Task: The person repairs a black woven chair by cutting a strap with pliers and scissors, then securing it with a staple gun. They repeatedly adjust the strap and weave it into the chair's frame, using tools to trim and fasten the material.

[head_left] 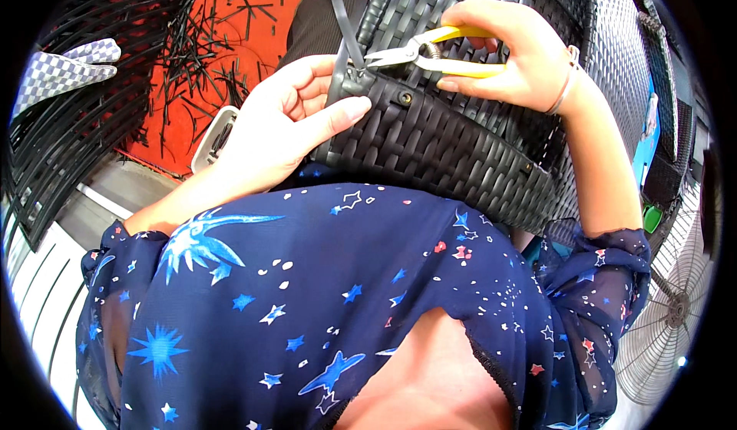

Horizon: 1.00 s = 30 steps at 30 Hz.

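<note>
A piece of black woven wicker furniture (445, 138) lies across my lap, with a bolt hole near its left corner. My left hand (288, 119) grips that corner, thumb on top and fingers curled round the far side. In my right hand (530, 54) is a pair of yellow-handled snips (461, 68), held with the handles spread. Their pointed blades reach the corner, beside a flat dark strip (344, 15) that rises from the weave toward the top of the view. Whether the blades touch the strip I cannot tell.
Many black strip offcuts (203, 54) litter the red floor mat (173, 115). A pale container (209, 142) stands by my left forearm. Long black strips (77, 123) hang at the left, near a checked cloth (73, 69). A round fan (675, 311) stands at the right.
</note>
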### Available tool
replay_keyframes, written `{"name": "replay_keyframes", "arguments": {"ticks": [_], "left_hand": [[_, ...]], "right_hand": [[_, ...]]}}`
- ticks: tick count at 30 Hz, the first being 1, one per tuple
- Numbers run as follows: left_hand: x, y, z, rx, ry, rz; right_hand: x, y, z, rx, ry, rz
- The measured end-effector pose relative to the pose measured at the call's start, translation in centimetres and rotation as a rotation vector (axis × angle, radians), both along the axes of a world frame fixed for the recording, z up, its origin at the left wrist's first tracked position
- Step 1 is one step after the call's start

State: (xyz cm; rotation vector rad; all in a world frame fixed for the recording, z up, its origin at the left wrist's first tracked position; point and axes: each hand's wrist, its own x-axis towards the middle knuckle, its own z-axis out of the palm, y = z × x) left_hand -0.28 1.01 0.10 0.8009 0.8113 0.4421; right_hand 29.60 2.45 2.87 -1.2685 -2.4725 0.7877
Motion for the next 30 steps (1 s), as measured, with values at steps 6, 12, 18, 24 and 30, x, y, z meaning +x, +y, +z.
{"name": "replay_keyframes", "arguments": {"ticks": [6,12,18,24,30], "left_hand": [[-0.3,0.3,-0.4,0.038,-0.004,-0.015],[0.0,0.3,-0.3,-0.019,-0.058,0.007],[0.2,0.1,-0.3,0.015,-0.036,-0.010],[0.4,0.4,-0.5,0.043,-0.025,-0.016],[0.4,0.4,-1.0,0.051,-0.049,-0.016]], "right_hand": [[-0.9,0.5,0.4,-0.091,-0.024,-0.063],[-1.0,1.0,1.0,-0.188,-0.036,-0.087],[-0.9,1.2,1.3,-0.206,-0.078,-0.056],[-0.9,1.1,1.6,-0.246,-0.108,-0.079],[-1.1,1.1,1.8,-0.025,-0.150,-0.001]]}}
